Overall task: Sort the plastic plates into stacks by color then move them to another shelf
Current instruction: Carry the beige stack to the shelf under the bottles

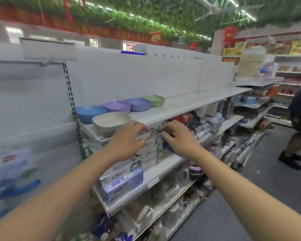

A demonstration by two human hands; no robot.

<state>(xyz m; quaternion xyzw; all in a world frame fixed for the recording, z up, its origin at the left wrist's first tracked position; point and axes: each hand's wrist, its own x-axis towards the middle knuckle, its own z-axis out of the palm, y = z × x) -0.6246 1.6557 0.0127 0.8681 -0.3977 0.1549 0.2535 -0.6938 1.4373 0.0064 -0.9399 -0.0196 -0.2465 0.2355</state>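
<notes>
Five stacks of plastic plates stand at the left end of a white shelf (189, 105). A beige stack (110, 121) is at the front, a blue stack (89, 113) behind it on the left. Further along the back are a purple stack (117, 106), a blue-violet stack (138, 103) and a green stack (154, 100). My left hand (129, 136) hovers with curled, spread fingers in front of the shelf edge, right of the beige stack. My right hand (178, 136) is beside it, fingers curled; blur hides whether anything is in it.
Below the plates, a shelf carries boxed tissue packs (122, 181) and small goods. Plastic bags (12, 171) hang on the left. Stacked containers (252, 65) sit at the right end of the aisle. A person (299, 122) stands on the grey floor at the right.
</notes>
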